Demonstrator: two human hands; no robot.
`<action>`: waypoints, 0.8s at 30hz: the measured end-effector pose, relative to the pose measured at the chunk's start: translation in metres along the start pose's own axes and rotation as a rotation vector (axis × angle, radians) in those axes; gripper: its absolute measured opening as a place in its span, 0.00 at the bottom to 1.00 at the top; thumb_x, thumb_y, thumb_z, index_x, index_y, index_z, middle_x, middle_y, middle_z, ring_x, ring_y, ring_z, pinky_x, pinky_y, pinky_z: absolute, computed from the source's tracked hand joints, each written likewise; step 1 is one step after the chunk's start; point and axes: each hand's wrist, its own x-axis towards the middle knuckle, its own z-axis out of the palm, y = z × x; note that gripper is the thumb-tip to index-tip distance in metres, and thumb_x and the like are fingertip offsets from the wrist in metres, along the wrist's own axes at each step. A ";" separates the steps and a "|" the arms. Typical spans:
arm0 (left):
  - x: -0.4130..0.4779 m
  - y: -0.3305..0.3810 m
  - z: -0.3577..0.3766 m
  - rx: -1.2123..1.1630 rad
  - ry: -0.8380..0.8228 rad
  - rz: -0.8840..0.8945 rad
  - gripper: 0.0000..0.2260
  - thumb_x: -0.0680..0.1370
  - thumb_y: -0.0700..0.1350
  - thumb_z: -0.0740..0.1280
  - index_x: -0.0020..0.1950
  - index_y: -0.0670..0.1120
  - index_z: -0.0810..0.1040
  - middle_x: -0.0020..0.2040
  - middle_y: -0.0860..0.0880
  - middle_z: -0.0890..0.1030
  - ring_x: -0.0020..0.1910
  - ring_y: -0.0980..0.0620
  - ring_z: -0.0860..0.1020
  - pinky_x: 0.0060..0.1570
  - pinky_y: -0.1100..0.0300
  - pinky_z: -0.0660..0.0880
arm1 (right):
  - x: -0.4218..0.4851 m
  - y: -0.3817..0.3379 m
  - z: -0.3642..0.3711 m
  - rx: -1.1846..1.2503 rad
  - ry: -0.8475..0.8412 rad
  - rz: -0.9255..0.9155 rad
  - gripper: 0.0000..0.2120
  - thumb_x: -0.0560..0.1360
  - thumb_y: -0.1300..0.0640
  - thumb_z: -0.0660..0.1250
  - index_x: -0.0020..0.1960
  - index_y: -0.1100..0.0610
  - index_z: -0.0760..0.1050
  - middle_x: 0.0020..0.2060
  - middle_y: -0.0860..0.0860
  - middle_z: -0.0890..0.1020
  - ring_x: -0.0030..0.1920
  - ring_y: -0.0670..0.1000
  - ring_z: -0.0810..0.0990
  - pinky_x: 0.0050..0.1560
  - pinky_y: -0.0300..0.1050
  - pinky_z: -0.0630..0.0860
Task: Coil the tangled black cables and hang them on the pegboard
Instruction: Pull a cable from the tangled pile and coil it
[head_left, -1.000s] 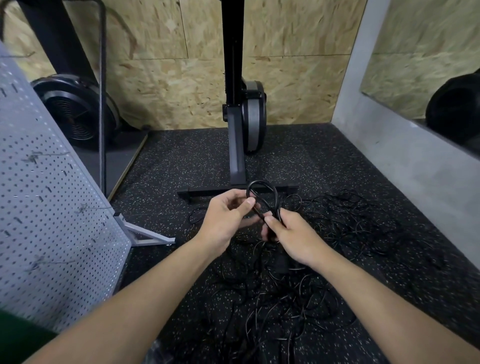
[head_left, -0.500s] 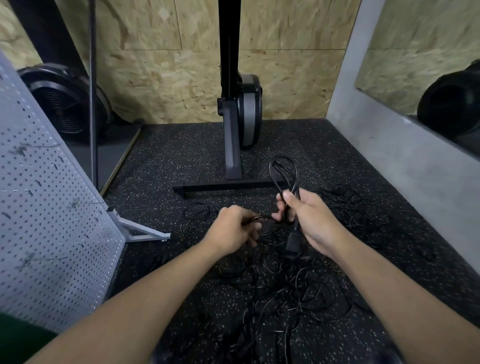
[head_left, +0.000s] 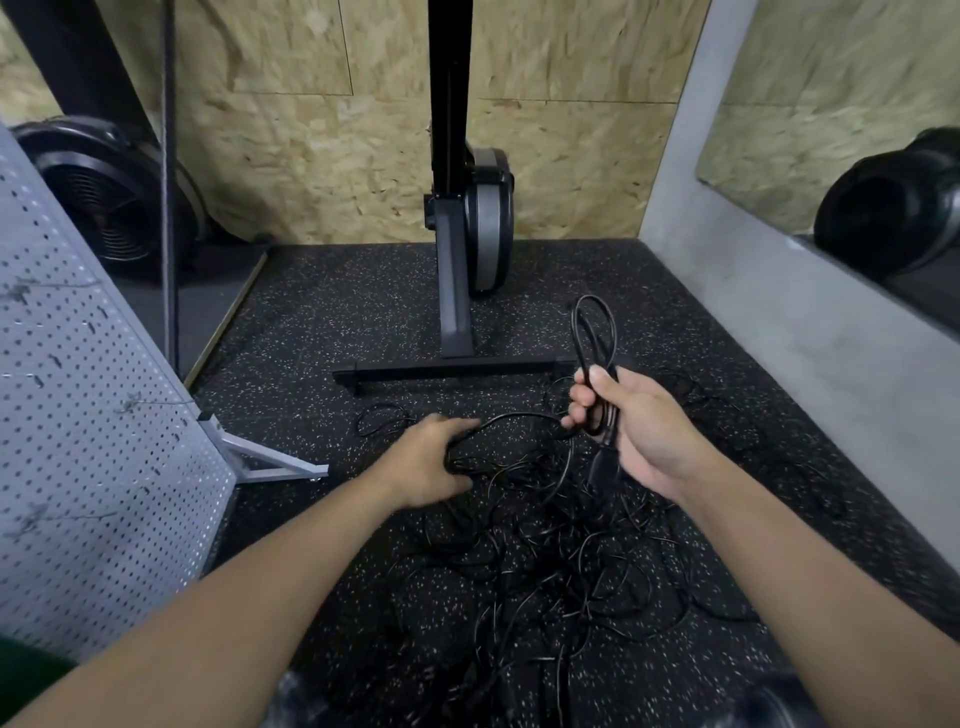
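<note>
**Right hand holds a small coil, left hand grips the loose cable**

The right hand (head_left: 641, 431) is closed around a small coil (head_left: 595, 353) of black cable. The loops stand up above the thumb, and a plug (head_left: 602, 470) hangs down under the hand. From the coil one strand of cable (head_left: 511, 418) runs to the left in a low arc to the left hand (head_left: 426, 462). The left hand is lower, close to the floor (head_left: 322, 322), and its fingers are curled around this strand; how tight the grip is, I cannot tell.

Under and in front of both hands lies the tangle (head_left: 545, 561) of thin black cables, spread over the middle of the speckled black floor toward its near edge. One small loop (head_left: 382, 421) lies apart, just left of the left hand.

At the left edge of the floor the grey pegboard (head_left: 88, 415) stands tilted on a metal foot (head_left: 270, 462). At the far edge a black machine (head_left: 467, 234) stands on a crossbar (head_left: 452, 369) before the chipboard wall (head_left: 322, 156).
</note>
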 end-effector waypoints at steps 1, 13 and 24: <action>-0.003 0.012 0.000 -0.058 0.030 0.111 0.36 0.76 0.44 0.76 0.81 0.55 0.66 0.75 0.51 0.71 0.74 0.50 0.70 0.75 0.57 0.67 | -0.001 0.001 0.003 0.022 -0.031 0.007 0.09 0.87 0.60 0.56 0.54 0.61 0.73 0.35 0.51 0.74 0.35 0.49 0.75 0.45 0.47 0.80; 0.003 0.041 0.012 0.011 0.083 0.449 0.12 0.81 0.51 0.73 0.62 0.50 0.84 0.67 0.56 0.81 0.66 0.56 0.78 0.71 0.53 0.73 | -0.002 0.006 0.011 0.048 -0.143 0.102 0.10 0.87 0.57 0.57 0.53 0.59 0.74 0.35 0.49 0.74 0.35 0.48 0.74 0.44 0.47 0.75; -0.001 0.032 -0.009 0.356 0.160 0.407 0.13 0.83 0.57 0.68 0.58 0.50 0.84 0.57 0.53 0.84 0.57 0.49 0.81 0.58 0.52 0.76 | 0.019 0.024 0.005 -0.481 0.345 -0.085 0.12 0.88 0.57 0.56 0.54 0.62 0.76 0.38 0.52 0.76 0.36 0.49 0.76 0.38 0.41 0.79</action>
